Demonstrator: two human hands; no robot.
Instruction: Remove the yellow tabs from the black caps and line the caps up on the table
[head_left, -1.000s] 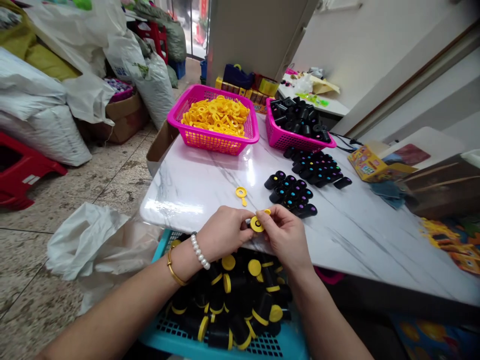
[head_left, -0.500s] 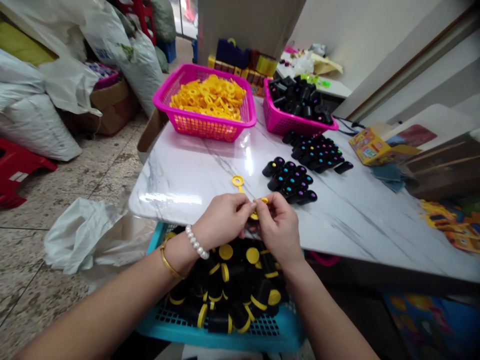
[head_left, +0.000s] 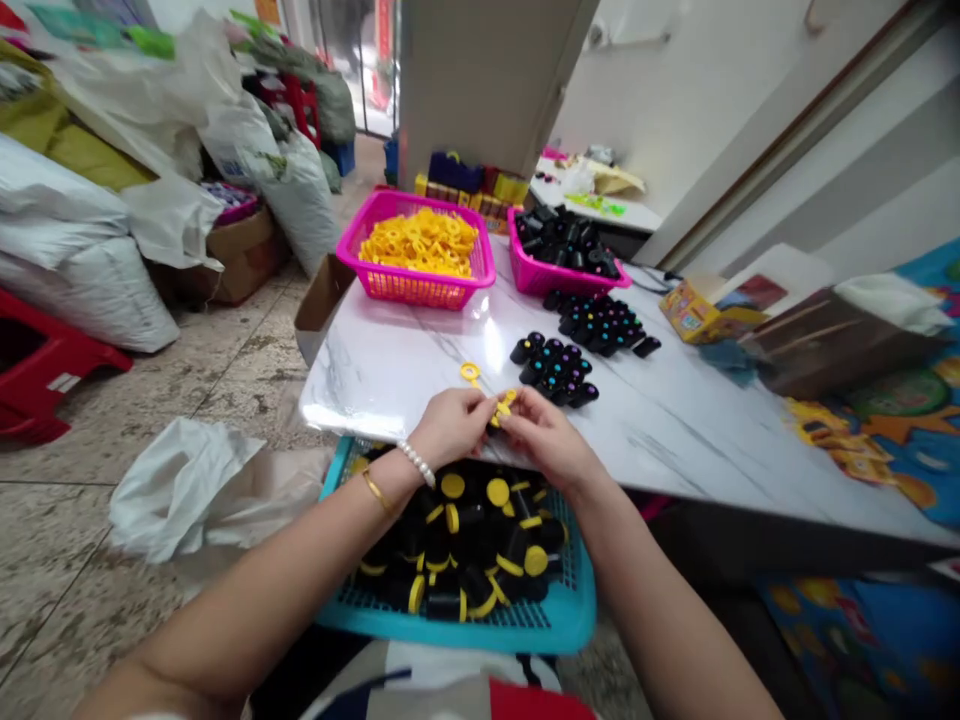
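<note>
At the table's front edge my left hand [head_left: 456,425] and my right hand [head_left: 549,436] meet, fingers closed around a small yellow plastic piece [head_left: 505,404]. Something dark shows just beneath it, mostly hidden by the fingers. Just beyond my left hand a yellow ring piece with a tab [head_left: 470,373] lies on the white marbled table [head_left: 390,385]. Below my hands, a turquoise basket [head_left: 577,615] holds many black cylinders with yellow caps [head_left: 497,491]. Black cylinders with coloured dots [head_left: 556,368] stand grouped on the table beyond my right hand.
A pink basket [head_left: 352,250] of yellow ring pieces and another pink basket [head_left: 529,275] of black cylinders stand farther back. A second cluster of dotted cylinders [head_left: 607,325] sits nearby. An open yellow box [head_left: 701,310] is at right; white sacks [head_left: 120,290] are at left.
The view has shifted, bringing my lap into sight. My hands stay together at the table edge, and my right fingers have turned so the yellow piece shows more.
</note>
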